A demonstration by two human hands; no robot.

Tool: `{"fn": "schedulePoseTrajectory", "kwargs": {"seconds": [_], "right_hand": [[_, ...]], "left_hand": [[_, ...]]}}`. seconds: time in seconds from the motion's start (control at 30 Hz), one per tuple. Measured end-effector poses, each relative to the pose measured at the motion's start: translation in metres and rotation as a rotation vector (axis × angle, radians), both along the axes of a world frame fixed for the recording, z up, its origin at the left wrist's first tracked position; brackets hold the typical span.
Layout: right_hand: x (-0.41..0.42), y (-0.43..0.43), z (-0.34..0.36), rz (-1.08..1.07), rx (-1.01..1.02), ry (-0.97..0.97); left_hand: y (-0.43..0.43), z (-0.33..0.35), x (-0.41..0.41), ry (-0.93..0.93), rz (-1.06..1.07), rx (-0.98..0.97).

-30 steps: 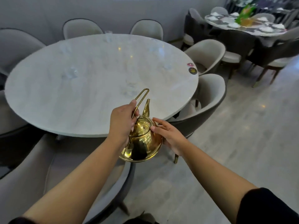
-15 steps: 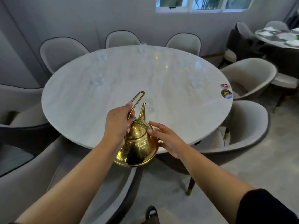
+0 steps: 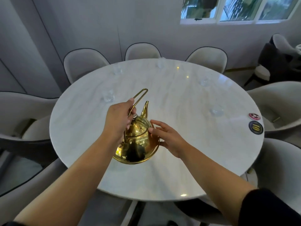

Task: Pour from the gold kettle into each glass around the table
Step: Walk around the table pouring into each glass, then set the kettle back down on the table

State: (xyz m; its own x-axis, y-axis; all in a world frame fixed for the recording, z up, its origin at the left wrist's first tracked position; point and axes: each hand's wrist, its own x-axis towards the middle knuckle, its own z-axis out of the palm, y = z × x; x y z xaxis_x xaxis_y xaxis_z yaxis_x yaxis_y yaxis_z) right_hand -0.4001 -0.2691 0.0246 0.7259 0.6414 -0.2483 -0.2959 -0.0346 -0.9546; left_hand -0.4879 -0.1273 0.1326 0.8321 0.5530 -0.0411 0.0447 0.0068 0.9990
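The gold kettle point(image 3: 138, 141), a squat pot of polished metal mirroring the room, is hanging over the near middle of the bench point(image 3: 179, 168). It is tipping slightly, with its curved spout point(image 3: 145, 108) pointing far. Whether its base is touching the stone cannot be told.

The left hand point(image 3: 118, 121) is curling its fingers around the lower part of the thin wire loop handle point(image 3: 140, 96), which is rising past the knuckles. The right hand point(image 3: 166, 136) is lying relaxed against the kettle's right shoulder, fingers straight and spread, fingertips touching the rim of the domed lid point(image 3: 138, 128).

The bench is showing a round, glossy top of pale veined marble. Standing well apart around it are a left glass point(image 3: 108, 96) just beside the handle, a far-left glass point(image 3: 117, 69), a far glass point(image 3: 161, 62), a far-right glass point(image 3: 205, 80) and a right glass point(image 3: 216, 110). All are small and clear, their contents too faint to tell.

A red disc point(image 3: 254, 116) and a black disc point(image 3: 255, 127) are lying flat at the right edge. Padded chairs point(image 3: 84, 62) with curved backs are ringing the bench.
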Motion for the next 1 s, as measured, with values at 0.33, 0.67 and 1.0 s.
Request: {"fn": "schedulePoseTrajectory", "kwargs": {"seconds": [0.33, 0.67, 1.0], "right_hand": [[0.122, 0.019, 0.013, 0.070, 0.032, -0.019], [0.237, 0.053, -0.014, 0.001, 0.026, 0.057], [0.351, 0.090, -0.057, -0.142, 0.040, 0.100]], "left_hand": [[0.008, 0.011, 0.108, -0.016, 0.121, 0.022], [0.043, -0.023, 0.230, 0.023, 0.086, 0.007], [0.089, -0.072, 0.357, 0.030, 0.013, -0.016]]}}
